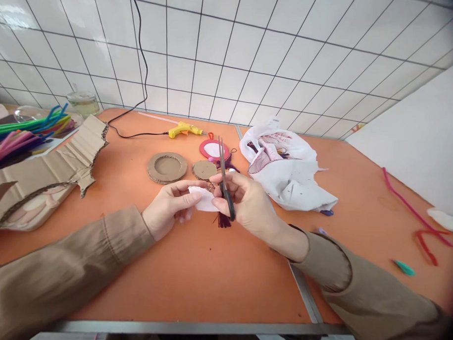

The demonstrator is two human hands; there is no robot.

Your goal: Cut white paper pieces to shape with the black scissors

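Between thumb and fingers, my left hand (173, 207) pinches a small white piece (206, 201) above the orange table. My right hand (249, 203) holds black-handled scissors (227, 197), their blades pointing up and away; its thumb is at the right edge of the white piece. Just beyond the hands lie a round cardboard disc (204, 170) and a cardboard ring (167, 168). A red-rimmed round piece with a white centre (214, 149) lies behind the scissor blades. A dark red tassel (224, 220) shows below the scissors handle.
A yellow glue gun (185, 130) with a black cable lies near the tiled wall. To the right is a white plastic bag (293, 175). Torn cardboard (56, 159) and coloured pipe cleaners (12, 145) are at the left. Red pipe cleaners (407, 203) lie far right.
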